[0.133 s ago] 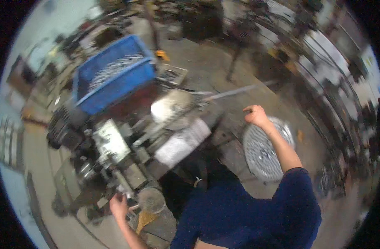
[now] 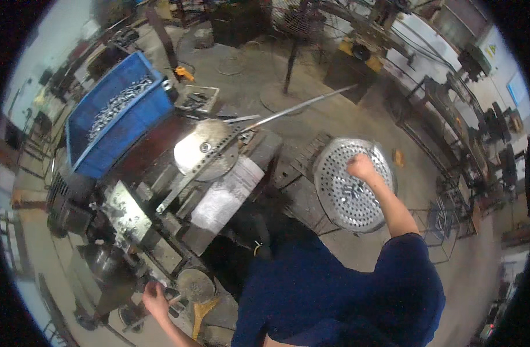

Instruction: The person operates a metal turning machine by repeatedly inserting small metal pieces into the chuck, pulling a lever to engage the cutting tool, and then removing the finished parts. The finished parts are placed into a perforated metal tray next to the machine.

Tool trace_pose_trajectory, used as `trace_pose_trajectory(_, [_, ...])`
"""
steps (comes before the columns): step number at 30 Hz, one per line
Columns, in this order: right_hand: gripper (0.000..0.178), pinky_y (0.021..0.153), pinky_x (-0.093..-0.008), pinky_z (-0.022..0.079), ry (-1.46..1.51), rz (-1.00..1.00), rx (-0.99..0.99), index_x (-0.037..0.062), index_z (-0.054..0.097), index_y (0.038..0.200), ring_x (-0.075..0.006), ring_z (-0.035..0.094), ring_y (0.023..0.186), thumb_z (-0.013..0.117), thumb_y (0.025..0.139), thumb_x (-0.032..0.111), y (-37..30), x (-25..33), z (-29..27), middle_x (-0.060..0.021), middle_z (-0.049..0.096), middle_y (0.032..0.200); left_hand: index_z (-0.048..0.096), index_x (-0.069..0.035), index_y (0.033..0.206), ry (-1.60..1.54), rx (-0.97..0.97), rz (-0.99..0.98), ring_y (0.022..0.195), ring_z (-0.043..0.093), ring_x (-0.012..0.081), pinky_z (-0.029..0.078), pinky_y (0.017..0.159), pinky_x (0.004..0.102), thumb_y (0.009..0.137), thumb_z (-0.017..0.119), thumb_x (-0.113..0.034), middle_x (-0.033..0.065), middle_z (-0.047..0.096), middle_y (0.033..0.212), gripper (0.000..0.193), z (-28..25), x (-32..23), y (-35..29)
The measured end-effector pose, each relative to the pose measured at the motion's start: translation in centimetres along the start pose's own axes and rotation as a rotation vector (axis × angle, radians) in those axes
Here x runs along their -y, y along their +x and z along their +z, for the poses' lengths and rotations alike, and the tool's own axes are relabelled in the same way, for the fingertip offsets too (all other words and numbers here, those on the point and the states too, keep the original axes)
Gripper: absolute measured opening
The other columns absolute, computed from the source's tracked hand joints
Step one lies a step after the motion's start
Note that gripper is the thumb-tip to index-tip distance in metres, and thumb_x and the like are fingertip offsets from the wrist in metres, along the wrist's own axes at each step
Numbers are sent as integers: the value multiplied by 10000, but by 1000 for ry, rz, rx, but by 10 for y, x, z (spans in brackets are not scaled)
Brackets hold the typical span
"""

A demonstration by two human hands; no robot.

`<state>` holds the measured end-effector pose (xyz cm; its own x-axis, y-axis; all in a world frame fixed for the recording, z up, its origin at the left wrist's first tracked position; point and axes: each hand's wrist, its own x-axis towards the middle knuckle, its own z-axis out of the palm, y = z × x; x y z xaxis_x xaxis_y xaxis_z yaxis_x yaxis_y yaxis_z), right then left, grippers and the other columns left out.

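Note:
At the lower left, my left hand [image 2: 155, 299] is at the machine's near end with its fingers curled. A short light rod [image 2: 175, 299] lies right beside the fingers; whether they grip it or some small piece is hidden. My right hand [image 2: 361, 168] is closed over a round, shiny metal tray [image 2: 334, 196] with many holes. What its fingers hold, if anything, does not show. Small metal pieces [image 2: 354, 188] lie in the middle of the tray. Between my hands is a machine bench with a flat metal plate [image 2: 126, 211].
A blue crate [image 2: 123, 136] of small metal parts stands at the far left. Across a round metal disc [image 2: 190, 144] lies a long perforated bar [image 2: 204, 159]. A white sheet [image 2: 230, 194] rests nearer me. A round container [image 2: 195, 284] and a yellow brush [image 2: 201, 315] sit near my left hand.
My right hand has come from the tray's far left edge to over its middle. The view has shifted and sharpened. My left hand stays at the machine.

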<state>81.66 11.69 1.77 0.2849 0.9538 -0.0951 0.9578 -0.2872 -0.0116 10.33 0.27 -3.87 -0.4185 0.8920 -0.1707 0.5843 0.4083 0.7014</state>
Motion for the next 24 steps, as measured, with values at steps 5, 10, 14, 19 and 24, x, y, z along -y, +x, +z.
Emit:
trace_pose_trajectory(5, [199, 677, -390, 509, -16, -6, 152, 63, 650, 701, -319, 617, 711, 521, 676, 212, -36, 71, 98, -157, 633, 792, 583, 11, 841, 159, -124, 43, 591, 537, 144, 427, 568, 291, 809, 595, -177, 74, 591, 661, 192, -83, -15, 28])
trace_pose_trajectory(10, [202, 729, -364, 489, -6, -145, 217, 53, 625, 685, -306, 588, 801, 609, 526, 176, -48, 64, 111, -124, 609, 792, 579, 22, 845, 153, -172, 68, 653, 545, 151, 435, 625, 297, 814, 588, -178, 90, 605, 714, 203, -71, -1, 34])
trace_pose_trajectory(14, [256, 710, -361, 495, 49, -100, 236, 51, 639, 731, -312, 594, 779, 621, 518, 192, -38, 57, 120, -141, 608, 804, 580, 21, 848, 101, -183, 59, 667, 543, 155, 435, 638, 294, 812, 586, -172, 94, 604, 727, 196, -72, 32, 38])
trace_pose_trajectory(19, [287, 710, -363, 498, -26, -6, 366, 42, 647, 764, -325, 601, 779, 627, 522, 196, -34, 74, 95, -182, 606, 834, 583, 24, 858, 157, -147, 50, 646, 531, 139, 431, 627, 278, 814, 581, -157, 83, 590, 702, 187, -71, 29, 39])
trace_pose_trajectory(24, [341, 728, -351, 488, 197, -126, 150, 11, 644, 818, -309, 602, 833, 633, 523, 181, -24, 93, 66, -206, 595, 922, 593, 45, 940, 71, -73, 105, 659, 523, 99, 439, 618, 251, 828, 574, -123, 63, 601, 726, 203, -82, 7, 19])
